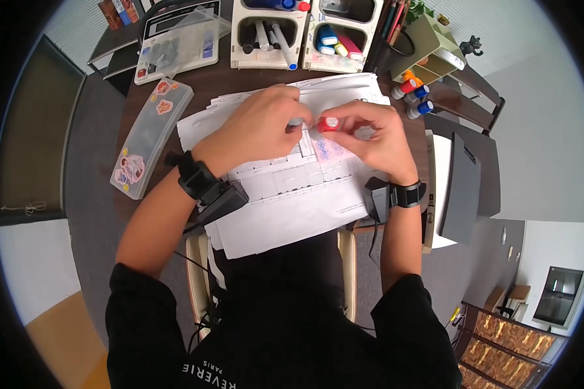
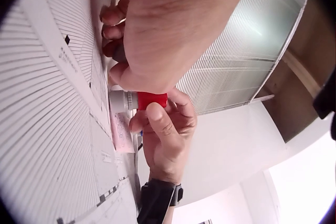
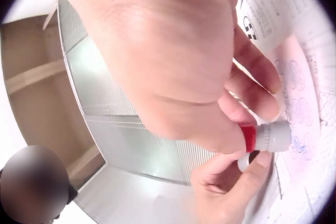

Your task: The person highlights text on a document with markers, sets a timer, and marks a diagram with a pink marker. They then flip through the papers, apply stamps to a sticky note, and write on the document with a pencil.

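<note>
My right hand (image 1: 376, 133) pinches a small stamp with a red top and grey base (image 2: 149, 101) between thumb and fingers. Its grey end (image 3: 275, 136) points down at the pink note (image 1: 334, 150), which carries blue and purple flower-like prints. Close beside it, my left hand (image 1: 256, 126) holds a small grey cap (image 3: 243, 162) in curled fingers. Both hands are over a stack of printed plan sheets (image 1: 285, 220). Part of the cap is hidden by the left fingers.
Several red- and blue-topped stamps (image 1: 420, 109) stand at the right back. Along the back are marker holders (image 1: 269, 58) and a clear-bagged device (image 1: 175, 48). A translucent stickered pencil case (image 1: 152, 136) lies at left; a printer (image 1: 457, 188) stands at right.
</note>
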A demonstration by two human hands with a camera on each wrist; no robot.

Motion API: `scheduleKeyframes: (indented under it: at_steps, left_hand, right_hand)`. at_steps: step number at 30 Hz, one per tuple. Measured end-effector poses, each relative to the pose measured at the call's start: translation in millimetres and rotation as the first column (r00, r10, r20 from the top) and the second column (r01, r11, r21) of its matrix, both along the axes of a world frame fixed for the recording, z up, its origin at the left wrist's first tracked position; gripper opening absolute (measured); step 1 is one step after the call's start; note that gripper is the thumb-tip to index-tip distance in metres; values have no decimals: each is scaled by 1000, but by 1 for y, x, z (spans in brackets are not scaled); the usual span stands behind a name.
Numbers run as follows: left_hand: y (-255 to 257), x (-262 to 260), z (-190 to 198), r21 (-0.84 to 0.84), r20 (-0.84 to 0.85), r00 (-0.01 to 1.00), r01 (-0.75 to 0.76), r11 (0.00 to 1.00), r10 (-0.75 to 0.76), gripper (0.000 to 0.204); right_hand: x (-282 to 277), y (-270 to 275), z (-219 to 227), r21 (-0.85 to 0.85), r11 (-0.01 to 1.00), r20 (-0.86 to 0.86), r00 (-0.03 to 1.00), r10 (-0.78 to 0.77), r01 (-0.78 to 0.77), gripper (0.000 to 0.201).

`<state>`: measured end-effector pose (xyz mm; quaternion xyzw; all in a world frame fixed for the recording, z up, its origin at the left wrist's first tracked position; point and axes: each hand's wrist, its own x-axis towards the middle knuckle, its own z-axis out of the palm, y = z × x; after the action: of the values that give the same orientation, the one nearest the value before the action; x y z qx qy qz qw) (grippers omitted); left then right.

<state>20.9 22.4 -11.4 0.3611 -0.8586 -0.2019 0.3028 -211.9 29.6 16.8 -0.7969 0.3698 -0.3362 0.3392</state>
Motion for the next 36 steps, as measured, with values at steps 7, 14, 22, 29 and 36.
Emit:
scheduleKeyframes:
  at_steps: [7, 14, 22, 29, 36]
  left_hand:
    - [-1, -1, 0, 3, -41, 999, 19, 1000, -19, 20]
    - [1, -2, 4, 9, -13, 1000, 19, 1000, -19, 19]
    - [0, -1, 0, -46, -5, 1000, 15, 999, -15, 18]
    - [0, 0, 0, -32, -1, 1000, 12, 999, -12, 18]
    - [-1, 0, 0, -27, 1, 1000, 16, 1000, -16, 18]
  right_hand:
    - [-6, -1, 0, -97, 990, 117, 989, -91, 102, 26]
    - [-10, -1, 0, -51, 993, 12, 995, -101, 102, 25]
    - [-9, 1, 2, -50, 996, -18, 997, -80, 79, 24]
    - [-9, 1, 1, -48, 998, -23, 999, -49, 48, 25]
    - [-11, -2, -3, 14, 1000, -31, 999, -23, 24, 21]
